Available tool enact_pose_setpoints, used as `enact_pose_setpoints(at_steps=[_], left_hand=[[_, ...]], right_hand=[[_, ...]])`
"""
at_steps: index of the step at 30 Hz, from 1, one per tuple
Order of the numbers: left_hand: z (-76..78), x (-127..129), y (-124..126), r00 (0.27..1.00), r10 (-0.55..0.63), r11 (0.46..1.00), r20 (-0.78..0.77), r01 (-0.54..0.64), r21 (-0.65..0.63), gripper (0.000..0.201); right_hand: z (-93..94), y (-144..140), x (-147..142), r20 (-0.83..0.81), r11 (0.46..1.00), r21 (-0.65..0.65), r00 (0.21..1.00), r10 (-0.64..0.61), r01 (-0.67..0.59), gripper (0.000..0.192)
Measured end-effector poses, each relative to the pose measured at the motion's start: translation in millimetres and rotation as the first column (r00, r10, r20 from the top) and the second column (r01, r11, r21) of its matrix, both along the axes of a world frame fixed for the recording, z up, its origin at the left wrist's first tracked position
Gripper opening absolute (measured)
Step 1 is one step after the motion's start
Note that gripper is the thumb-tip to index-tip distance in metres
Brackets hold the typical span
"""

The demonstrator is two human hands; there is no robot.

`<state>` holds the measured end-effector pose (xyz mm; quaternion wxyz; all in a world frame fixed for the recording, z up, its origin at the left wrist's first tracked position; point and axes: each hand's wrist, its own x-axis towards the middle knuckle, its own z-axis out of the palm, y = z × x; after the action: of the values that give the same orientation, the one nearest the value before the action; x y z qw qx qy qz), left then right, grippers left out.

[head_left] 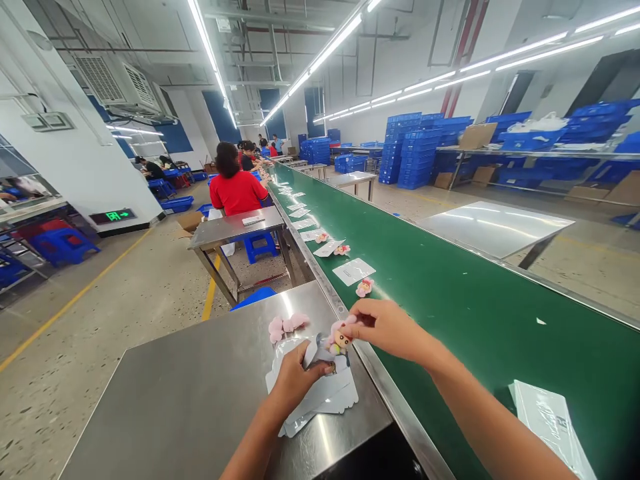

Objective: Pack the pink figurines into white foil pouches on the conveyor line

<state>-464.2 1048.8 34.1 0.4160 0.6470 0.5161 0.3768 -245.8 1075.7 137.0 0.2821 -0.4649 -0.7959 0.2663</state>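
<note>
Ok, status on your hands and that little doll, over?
Right hand pinching doll at table edge. Left hand pressing bag stack. Pink pieces lie beside it, apart. Nothing in the way.

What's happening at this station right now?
A person stands at a steel table beside a long green conveyor belt. The left hand holds open a clear bag on a stack of bags, while the right hand holds a small pink doll at the bag's mouth. More pink dolls lie on the table; bags and dolls sit in pairs up the belt, where other workers sit.
</note>
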Motion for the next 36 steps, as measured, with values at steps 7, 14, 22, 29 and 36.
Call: enact_pose_setpoints(at_steps=[7,14,22,29,36], left_hand=[[17.8,32.6,-8.5,0.98,-0.188,0.982,0.066,0.189,-0.011,0.028],[30.8,89.9,-8.5,0.954,-0.253,0.966,0.163,0.24,0.095,0.019],[35.7,112.5,88.3,0.744,-0.663,0.748,-0.083,0.662,-0.032,0.046],[-15.0,122.2,208.6,0.82,-0.328,0.911,-0.47,0.405,0.071,0.073],[-14.0,131.3,196.5,0.797,-0.329,0.89,-0.507,0.441,0.116,0.033]], right_hand=[[9.3,-24.2,-0.3,0.255,0.988,0.115,0.964,0.072,-0.104,0.009],[-7.7,-55.8,30.8,0.339,0.93,0.354,0.94,-0.031,-0.097,0.026],[-47.3,-56.5,146.1,0.139,0.909,-0.204,0.93,-0.341,0.364,0.046],[-81.9,-31.0,238.4,0.473,0.728,-0.16,0.699,-0.536,0.666,0.051],[-71.4,20.9,155.7,0.404,0.899,0.333,0.818,-0.409,0.285,0.043]])
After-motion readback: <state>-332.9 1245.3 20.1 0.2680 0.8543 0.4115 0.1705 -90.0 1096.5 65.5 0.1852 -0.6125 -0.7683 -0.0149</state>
